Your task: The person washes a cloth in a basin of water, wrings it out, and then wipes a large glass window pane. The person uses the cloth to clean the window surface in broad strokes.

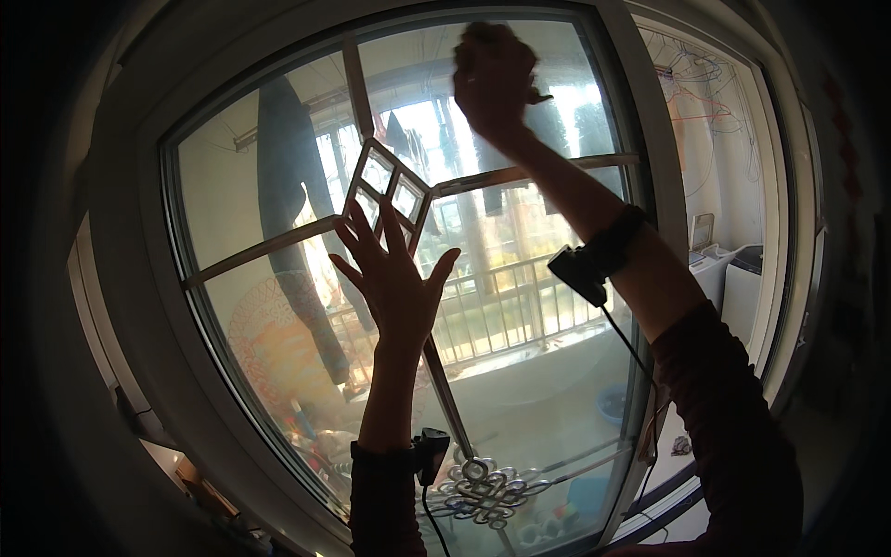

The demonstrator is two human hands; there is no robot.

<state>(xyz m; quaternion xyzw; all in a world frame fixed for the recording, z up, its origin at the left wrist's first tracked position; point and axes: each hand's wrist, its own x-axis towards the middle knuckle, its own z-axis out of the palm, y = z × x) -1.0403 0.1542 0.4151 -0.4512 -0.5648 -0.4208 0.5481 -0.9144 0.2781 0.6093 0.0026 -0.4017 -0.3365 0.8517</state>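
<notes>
A framed glass door panel fills most of the view, divided by metal bars with a diamond-shaped ornament where they cross. My left hand is spread flat with its fingertips over the lower part of this diamond, and nothing is in it. High on the upper right pane, my right hand is closed round a dark bunched thing, apparently a cloth. Shadow and blur hide its details. Below the left hand, a knotwork metal ornament joins the lower bars.
Each wrist wears a strapped black device with a trailing cable. Through the glass show hanging dark clothes, a railing and a blue basin. Beyond the opening at right are wire hangers and a washing machine.
</notes>
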